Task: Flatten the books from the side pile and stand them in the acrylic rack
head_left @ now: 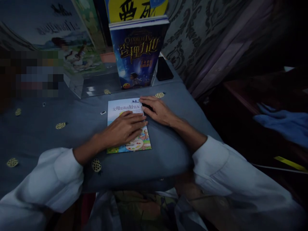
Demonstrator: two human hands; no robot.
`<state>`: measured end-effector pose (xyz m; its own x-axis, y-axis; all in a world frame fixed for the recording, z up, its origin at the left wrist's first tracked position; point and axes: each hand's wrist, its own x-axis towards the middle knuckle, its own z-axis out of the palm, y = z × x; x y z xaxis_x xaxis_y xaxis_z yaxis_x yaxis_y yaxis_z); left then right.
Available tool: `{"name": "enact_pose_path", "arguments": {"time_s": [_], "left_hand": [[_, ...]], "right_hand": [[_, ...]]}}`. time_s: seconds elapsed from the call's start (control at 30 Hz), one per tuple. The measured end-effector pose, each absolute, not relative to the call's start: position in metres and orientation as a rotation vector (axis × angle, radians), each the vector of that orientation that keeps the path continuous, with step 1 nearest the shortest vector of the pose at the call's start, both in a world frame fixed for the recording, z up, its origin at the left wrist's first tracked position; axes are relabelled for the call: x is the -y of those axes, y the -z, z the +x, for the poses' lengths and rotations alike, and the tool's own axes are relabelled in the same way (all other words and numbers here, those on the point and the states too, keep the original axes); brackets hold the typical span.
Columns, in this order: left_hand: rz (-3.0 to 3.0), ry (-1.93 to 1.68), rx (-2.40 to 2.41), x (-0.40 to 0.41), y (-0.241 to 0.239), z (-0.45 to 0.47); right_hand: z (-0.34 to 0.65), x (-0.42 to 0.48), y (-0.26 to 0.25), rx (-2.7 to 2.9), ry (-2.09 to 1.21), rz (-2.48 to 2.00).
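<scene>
Table [168, 157]: dark cloth, yellow pineapple print. At its back, dark-blue book [137, 41] upright in a clear stand, facing the person. Black phone [165, 69] just right of it.

Thin booklet [114, 115] lies closed and flat near the front edge, cover up. Step in hand, my read: steadying and squaring it on the cloth. Next move calls for keeping the right-hand edge controlled and getting the left palm off the cover if it's to open.

Left hand [126, 128] palm-down across the middle of the cover, fingers nearly straight, slightly spread, tips by the right edge. Right hand [157, 110] at the upper right corner: fingers extended, thumb apart from index, no visible pinch. Can't tell if any tip sits under the edge.
</scene>
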<state>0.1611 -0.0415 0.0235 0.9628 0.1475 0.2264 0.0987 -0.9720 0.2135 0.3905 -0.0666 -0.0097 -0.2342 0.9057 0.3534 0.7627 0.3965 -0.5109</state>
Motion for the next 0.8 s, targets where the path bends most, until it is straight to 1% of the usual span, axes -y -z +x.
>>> {"name": "enact_pose_path", "arguments": {"time_s": [0.13, 0.23, 0.6, 0.8], "left_hand": [[2.918, -0.301, -0.083, 0.071, -0.031, 0.146], [2.914, -0.282, -0.096, 0.084, -0.03, 0.14], [2.985, -0.338, -0.262, 0.101, -0.018, 0.142], [3.059, -0.352, -0.295, 0.109, -0.011, 0.141]], "right_hand": [[0.39, 0.067, 0.01, 2.073, -0.27, -1.415], [0.389, 0.068, 0.01, 2.093, -0.251, -1.429], [0.379, 0.077, 0.01, 2.138, -0.184, -1.537], [0.365, 0.107, 0.008, 2.194, -0.18, -1.496]]}}
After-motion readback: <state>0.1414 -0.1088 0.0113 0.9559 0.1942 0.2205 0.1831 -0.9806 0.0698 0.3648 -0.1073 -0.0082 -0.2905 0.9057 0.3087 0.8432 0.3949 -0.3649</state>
